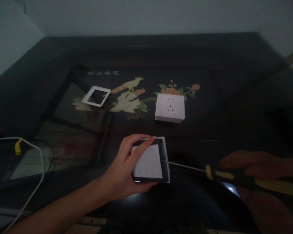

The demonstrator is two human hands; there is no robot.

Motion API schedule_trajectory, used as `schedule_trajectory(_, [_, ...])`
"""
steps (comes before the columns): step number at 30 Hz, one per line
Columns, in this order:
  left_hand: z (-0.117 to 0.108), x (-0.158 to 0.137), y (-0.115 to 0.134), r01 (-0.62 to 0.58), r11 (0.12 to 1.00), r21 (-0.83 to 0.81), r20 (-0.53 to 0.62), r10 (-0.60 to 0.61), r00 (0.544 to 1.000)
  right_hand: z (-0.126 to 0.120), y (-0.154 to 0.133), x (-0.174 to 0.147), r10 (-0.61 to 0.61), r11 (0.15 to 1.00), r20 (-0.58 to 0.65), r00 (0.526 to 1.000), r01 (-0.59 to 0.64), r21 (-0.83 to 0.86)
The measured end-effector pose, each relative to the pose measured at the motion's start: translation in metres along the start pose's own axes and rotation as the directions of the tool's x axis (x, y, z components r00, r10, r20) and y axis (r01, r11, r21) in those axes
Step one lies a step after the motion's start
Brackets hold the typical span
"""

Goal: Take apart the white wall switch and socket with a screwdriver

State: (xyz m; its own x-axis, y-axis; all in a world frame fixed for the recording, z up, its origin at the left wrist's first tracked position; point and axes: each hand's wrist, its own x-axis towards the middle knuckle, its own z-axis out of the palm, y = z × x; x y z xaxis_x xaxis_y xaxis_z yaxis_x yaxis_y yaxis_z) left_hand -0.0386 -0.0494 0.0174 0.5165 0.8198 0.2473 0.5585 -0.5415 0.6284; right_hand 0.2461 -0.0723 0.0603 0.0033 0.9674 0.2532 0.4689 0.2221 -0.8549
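Note:
My left hand [125, 167] grips a square wall switch [147, 164] near the table's front, thumb and fingers over its upper and lower edges. The switch has a white panel split by a line, a dark border and a white outer rim. My right hand [261, 169], dim at the right edge, is closed around a screwdriver [226, 175] with a black and yellow handle. The screwdriver's thin shaft points left, its tip at the dark border on the switch's right side. Part of the switch lies hidden under my left fingers.
A white square cover frame [86, 97] lies at the back left. A white wall socket [164, 109] stands behind the switch. On the left runs a white cable [42, 156] with a yellow tag [18, 147]. The glossy black table [210, 130] shows a bird-and-flower picture and reflections.

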Motion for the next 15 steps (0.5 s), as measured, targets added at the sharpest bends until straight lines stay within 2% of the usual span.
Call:
schedule_trajectory(1, [0.000, 0.000, 0.000, -0.008, 1.000, 0.008, -0.002, 0.008, 1.000, 0.001, -0.005, 0.000, 0.014, 0.998, -0.058, 0.998, -0.011, 0.057])
schedule_trajectory(3, [0.000, 0.000, 0.000, -0.026, 0.999, 0.028, -0.004, 0.026, 1.000, 0.003, -0.011, 0.000, 0.014, 0.990, -0.101, 0.995, 0.000, 0.142])
schedule_trajectory(5, [0.000, 0.001, 0.001, -0.053, 0.998, 0.042, 0.000, 0.053, 0.999, 0.004, -0.012, 0.001, -0.089, 0.973, -0.040, 0.995, 0.096, 0.211])
schedule_trajectory(7, [0.000, 0.001, 0.001, -0.072, 0.997, 0.040, 0.012, 0.072, 0.997, 0.004, -0.011, 0.002, -0.133, 0.957, -0.048, 0.990, 0.141, 0.255])
schedule_trajectory(10, [0.000, 0.001, 0.002, -0.077, 0.997, 0.018, 0.015, 0.077, 0.997, 0.005, -0.009, 0.005, -0.070, 0.940, -0.080, 0.994, 0.093, 0.328])
schedule_trajectory(11, [0.001, 0.001, 0.002, -0.075, 0.997, 0.012, 0.008, 0.075, 0.997, 0.005, -0.008, 0.007, -0.060, 0.933, -0.049, 0.997, 0.074, 0.352])
schedule_trajectory(15, [0.000, -0.001, 0.002, -0.076, 0.997, 0.019, -0.018, 0.076, 0.997, 0.005, 0.002, 0.014, -0.088, 0.915, -0.048, 0.995, 0.100, 0.390])
